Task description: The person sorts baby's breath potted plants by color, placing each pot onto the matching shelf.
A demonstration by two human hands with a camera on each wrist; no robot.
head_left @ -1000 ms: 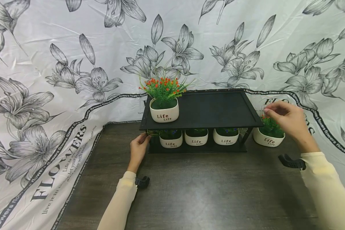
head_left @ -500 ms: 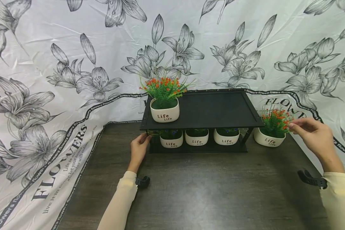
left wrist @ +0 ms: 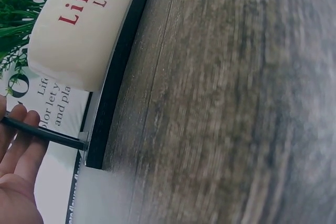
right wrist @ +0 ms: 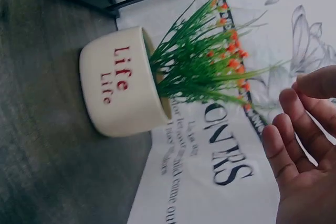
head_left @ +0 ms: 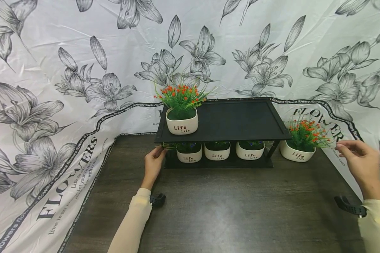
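Note:
A two-tier black shelf (head_left: 240, 119) stands at the back of the table. My left hand (head_left: 154, 163) is at its left end; in the left wrist view the fingers curl behind the thin black post (left wrist: 58, 139). At the shelf's right side, on the table, sits a white "Life" pot with an orange-flowered artificial plant (head_left: 307, 131). My right hand (head_left: 362, 163) hovers just right of this plant, thumb and index close together near its outermost leaves. Nothing is plainly visible between those fingertips. On the upper tier's left stands another orange-flowered potted plant (head_left: 182, 105).
Three white pots stand in a row on the lower tier: left pot (head_left: 189, 155), middle pot (head_left: 217, 153), right pot (head_left: 250, 152). The dark wooden table (head_left: 215, 207) extends in front. A flower-printed cloth (head_left: 114, 52) hangs behind and covers the left side.
My right hand has moved right and a little down, from above the right-hand plant to beyond its right side, uncovering its flowers. My left hand stays at the shelf's left end.

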